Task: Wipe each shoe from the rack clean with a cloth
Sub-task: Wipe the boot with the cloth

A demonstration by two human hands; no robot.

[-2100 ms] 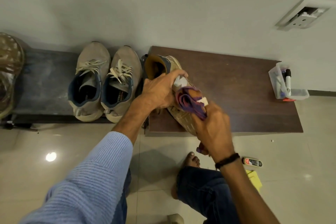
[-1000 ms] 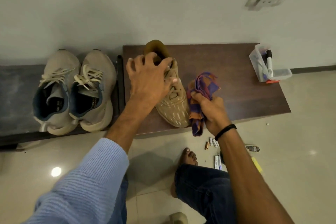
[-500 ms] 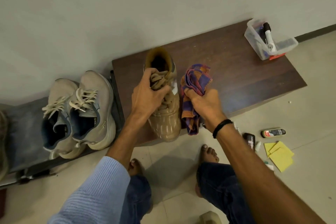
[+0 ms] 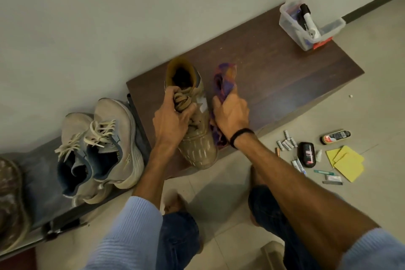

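Observation:
A tan lace-up shoe stands upright on the dark wooden bench, toe toward me. My left hand grips it over the laces and tongue. My right hand holds a purple and orange checked cloth bunched against the shoe's right side. Two beige sneakers with pale laces sit side by side on the low rack to the left.
A clear plastic box with a marker stands at the bench's far right end. On the tiled floor at the right lie shoe polish bottles, several batteries and yellow pads. A brown patterned shoe shows at the left edge.
The shoe was set down upright on the bench from a tilted hold. My left hand slid onto the laces, and my right hand brought the cloth against the shoe's right side. The view swung right.

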